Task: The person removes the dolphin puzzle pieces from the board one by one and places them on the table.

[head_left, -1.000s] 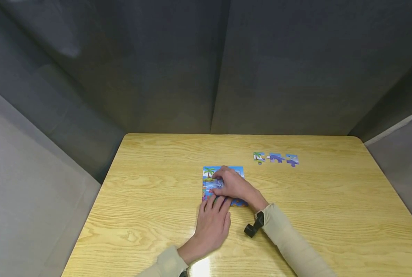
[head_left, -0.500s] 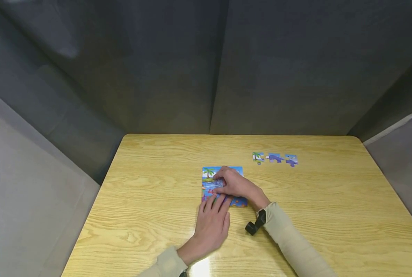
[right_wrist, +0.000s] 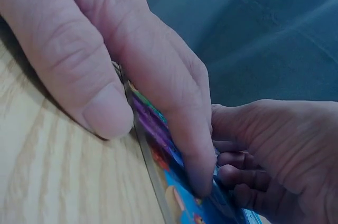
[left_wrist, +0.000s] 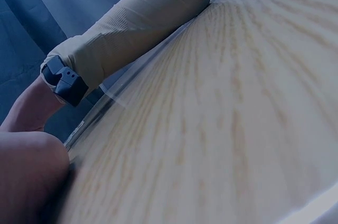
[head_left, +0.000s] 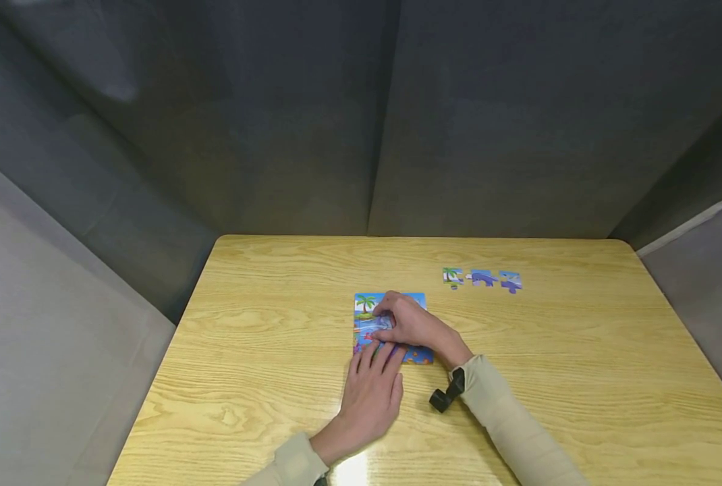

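Observation:
A colourful jigsaw puzzle (head_left: 364,304) with a palm tree and sea scene lies flat on the wooden table in the head view. My right hand (head_left: 412,322) arches over its middle, thumb and forefinger curled round a blue-and-grey puzzle piece (head_left: 384,323); the hand partly hides the piece. Along the near edge, my left hand (head_left: 373,393) rests its outstretched fingers on the puzzle. In the right wrist view, the left hand (right_wrist: 153,71) reaches over the puzzle's edge from the left, facing the right hand's curled fingers (right_wrist: 248,179). The left wrist view shows little of the work.
Three loose puzzle pieces lie in a row beyond the puzzle to the right: a palm-tree piece (head_left: 451,275), a purple piece (head_left: 483,278) and another blue-and-purple piece (head_left: 510,281). Grey curtains (head_left: 300,135) surround the table (head_left: 264,391) at the back and sides.
My right wrist has shifted slightly to the right, while its fingers stay at the same spot on the puzzle. The left hand holds its place, and the loose pieces lie as before.

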Available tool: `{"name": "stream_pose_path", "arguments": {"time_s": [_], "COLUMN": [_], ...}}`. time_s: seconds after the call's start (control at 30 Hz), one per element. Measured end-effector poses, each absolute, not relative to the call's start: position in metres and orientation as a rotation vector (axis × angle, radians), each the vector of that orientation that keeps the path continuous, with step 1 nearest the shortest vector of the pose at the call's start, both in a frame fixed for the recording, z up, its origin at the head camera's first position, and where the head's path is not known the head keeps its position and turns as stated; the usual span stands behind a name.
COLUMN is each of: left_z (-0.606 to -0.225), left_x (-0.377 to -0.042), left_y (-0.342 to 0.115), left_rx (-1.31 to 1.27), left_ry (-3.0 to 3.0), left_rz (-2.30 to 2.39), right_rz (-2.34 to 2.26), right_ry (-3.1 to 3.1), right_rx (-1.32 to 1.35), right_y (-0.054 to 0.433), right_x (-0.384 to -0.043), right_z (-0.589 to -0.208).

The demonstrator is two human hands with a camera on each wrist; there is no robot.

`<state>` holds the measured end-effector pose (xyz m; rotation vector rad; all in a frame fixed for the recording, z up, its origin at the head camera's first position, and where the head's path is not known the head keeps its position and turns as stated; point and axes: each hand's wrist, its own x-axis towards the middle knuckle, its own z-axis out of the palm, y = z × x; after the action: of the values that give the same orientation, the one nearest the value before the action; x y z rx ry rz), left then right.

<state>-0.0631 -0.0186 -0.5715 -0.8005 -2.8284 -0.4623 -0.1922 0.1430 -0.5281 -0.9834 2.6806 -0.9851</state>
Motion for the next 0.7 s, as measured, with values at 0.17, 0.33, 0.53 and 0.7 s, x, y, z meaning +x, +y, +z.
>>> {"name": "stream_pose_path", "arguments": {"time_s": [0.17, 0.33, 0.53, 0.7], "left_z": [-0.5723, -0.5723, -0.5713, -0.5702], "left_x": [-0.0632, -0.0637, -0.0639, -0.0637], "left_y": [-0.0185, -0.0181, -0.0191, -0.0194], "left_rx": [-0.794, -0.795, -0.807, -0.802], "left_ry": [-2.844, -2.848, -2.847, -2.861], "left_rz": [-0.442, -0.445, -0.468, -0.451], "right_rz": [-0.993, -0.997, -0.994, -0.974], "right_ry": [2.68, 2.672, 2.662, 2.676], "right_rx": [-0.984, -0.964, -0.936, -0.944], "right_y": [0.1419, 0.1416, 0.1407, 0.1397], "right_x": [-0.1915, -0.1916, -0.1906, -0.1904], "right_z": [-0.5288, -0.5298, -0.5283, -0.529]}}
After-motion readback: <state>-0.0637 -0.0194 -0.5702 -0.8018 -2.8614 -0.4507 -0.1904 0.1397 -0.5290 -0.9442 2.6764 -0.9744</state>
